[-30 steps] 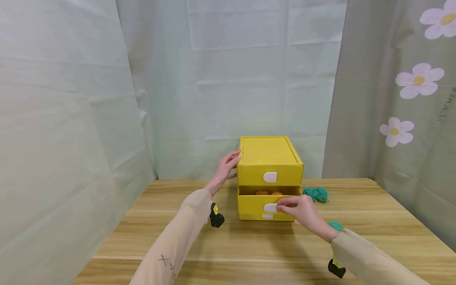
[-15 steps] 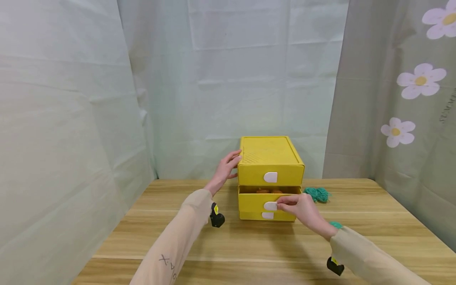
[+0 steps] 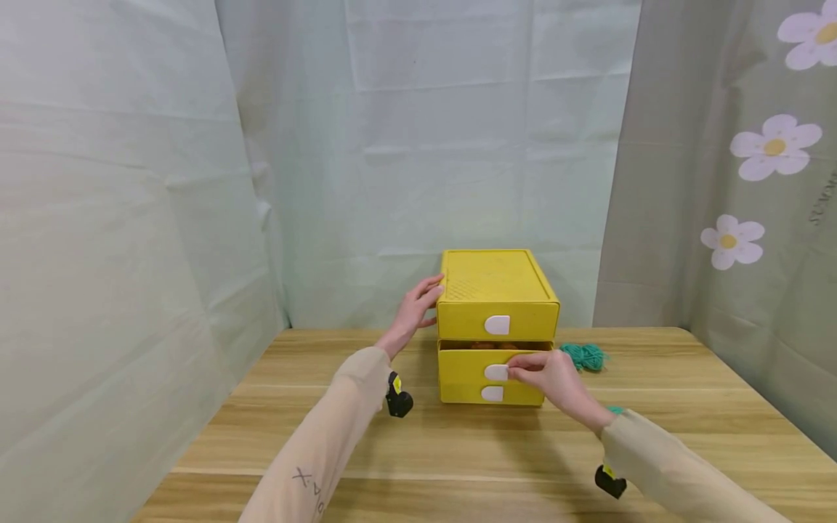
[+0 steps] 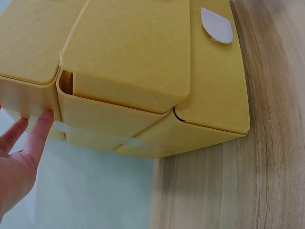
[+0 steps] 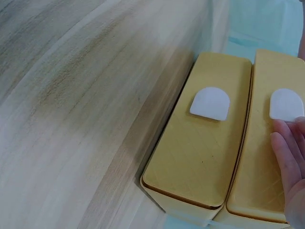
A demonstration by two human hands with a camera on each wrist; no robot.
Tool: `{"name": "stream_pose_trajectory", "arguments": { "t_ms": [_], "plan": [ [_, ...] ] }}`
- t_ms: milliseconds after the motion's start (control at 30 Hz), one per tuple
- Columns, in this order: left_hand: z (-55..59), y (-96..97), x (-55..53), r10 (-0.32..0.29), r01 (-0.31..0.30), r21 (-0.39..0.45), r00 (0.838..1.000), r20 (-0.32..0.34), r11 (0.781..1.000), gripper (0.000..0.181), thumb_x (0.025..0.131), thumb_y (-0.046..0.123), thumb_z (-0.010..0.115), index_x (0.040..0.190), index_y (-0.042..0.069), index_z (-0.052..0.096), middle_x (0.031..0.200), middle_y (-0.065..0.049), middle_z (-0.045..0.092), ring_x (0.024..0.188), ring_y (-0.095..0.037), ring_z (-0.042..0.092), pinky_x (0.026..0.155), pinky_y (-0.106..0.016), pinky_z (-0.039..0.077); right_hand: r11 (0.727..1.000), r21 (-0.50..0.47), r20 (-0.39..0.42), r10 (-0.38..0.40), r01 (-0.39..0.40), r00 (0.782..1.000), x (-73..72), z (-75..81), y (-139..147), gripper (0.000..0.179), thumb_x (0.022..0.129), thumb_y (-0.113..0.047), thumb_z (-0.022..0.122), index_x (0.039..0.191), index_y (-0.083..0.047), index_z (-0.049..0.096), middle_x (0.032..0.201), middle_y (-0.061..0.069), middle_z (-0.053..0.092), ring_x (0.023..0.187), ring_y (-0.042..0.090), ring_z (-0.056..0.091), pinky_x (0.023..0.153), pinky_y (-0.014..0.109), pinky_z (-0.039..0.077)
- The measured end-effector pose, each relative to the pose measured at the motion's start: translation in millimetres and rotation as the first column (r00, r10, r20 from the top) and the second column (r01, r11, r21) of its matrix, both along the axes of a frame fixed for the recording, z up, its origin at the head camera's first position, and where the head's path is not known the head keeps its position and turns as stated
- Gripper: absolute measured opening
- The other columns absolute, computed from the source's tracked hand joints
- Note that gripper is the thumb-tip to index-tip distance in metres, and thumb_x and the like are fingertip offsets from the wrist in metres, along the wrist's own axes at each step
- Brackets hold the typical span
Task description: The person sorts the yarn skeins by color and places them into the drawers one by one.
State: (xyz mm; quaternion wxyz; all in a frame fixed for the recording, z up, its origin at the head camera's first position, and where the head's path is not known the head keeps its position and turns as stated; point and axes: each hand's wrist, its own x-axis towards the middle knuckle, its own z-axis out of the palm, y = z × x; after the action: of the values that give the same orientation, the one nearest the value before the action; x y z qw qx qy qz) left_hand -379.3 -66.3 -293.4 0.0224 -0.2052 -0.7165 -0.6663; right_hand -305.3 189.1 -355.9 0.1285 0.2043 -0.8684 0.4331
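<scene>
A yellow three-drawer cabinet stands on the table. Its middle drawer is pulled partway out, and orange-brown things show through the gap at its top. My right hand pinches the white handle of that drawer, thumb and fingertips at the tab's right edge. Against the cabinet's left side rests my left hand; in the left wrist view its extended fingers touch the yellow side wall. The top drawer and bottom drawer are closed.
A teal yarn skein lies right of the cabinet. Another bit of teal yarn peeks out behind my right wrist. The wooden table meets hanging pale cloth at the back and sides.
My right hand has pushed the middle drawer further in, so the gap above it is narrower and more of the bottom drawer's front shows. My left hand has stayed in place.
</scene>
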Motion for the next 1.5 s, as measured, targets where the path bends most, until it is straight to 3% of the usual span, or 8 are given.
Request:
{"name": "stream_pose_trajectory", "arguments": {
  "t_ms": [133,400,1500],
  "plan": [
    [-8.0,1.0,-9.5,0.026,-0.026,0.005,1.000,-0.002,1.000,0.048,0.093,0.033,0.051,0.137,0.016,0.042,0.132,-0.009,0.041,0.107,-0.029,0.049,0.080,-0.045,0.045,1.000,0.005,-0.002,-0.009,0.009,1.000,-3.1,-0.1,0,0.009,0.080,-0.023,0.070,0.084,-0.015,0.073,0.079,-0.007,0.066,0.071,0.010,0.059,0.062,0.028,0.047],
    [-9.0,2.9,-11.6,0.066,-0.066,0.005,0.998,-0.003,0.998,0.044,0.093,0.032,0.051,0.135,0.018,0.046,0.128,-0.005,0.046,0.101,-0.026,0.052,0.077,-0.043,0.047,1.000,-0.006,0.007,-0.008,0.008,1.000,-7.6,0.4,-1,0.010,0.079,-0.022,0.071,0.085,-0.014,0.073,0.078,-0.007,0.066,0.073,0.010,0.060,0.064,0.028,0.048],
    [-7.4,2.5,-10.1,0.051,-0.051,0.011,0.999,-0.005,0.999,0.046,0.093,0.032,0.051,0.135,0.016,0.045,0.125,-0.008,0.047,0.101,-0.027,0.052,0.077,-0.043,0.047,0.999,-0.008,-0.003,-0.050,0.050,0.999,-23.0,-2.5,0,0.015,0.078,-0.024,0.072,0.085,-0.011,0.074,0.078,-0.003,0.067,0.074,0.013,0.059,0.062,0.026,0.047]
  ]
}}
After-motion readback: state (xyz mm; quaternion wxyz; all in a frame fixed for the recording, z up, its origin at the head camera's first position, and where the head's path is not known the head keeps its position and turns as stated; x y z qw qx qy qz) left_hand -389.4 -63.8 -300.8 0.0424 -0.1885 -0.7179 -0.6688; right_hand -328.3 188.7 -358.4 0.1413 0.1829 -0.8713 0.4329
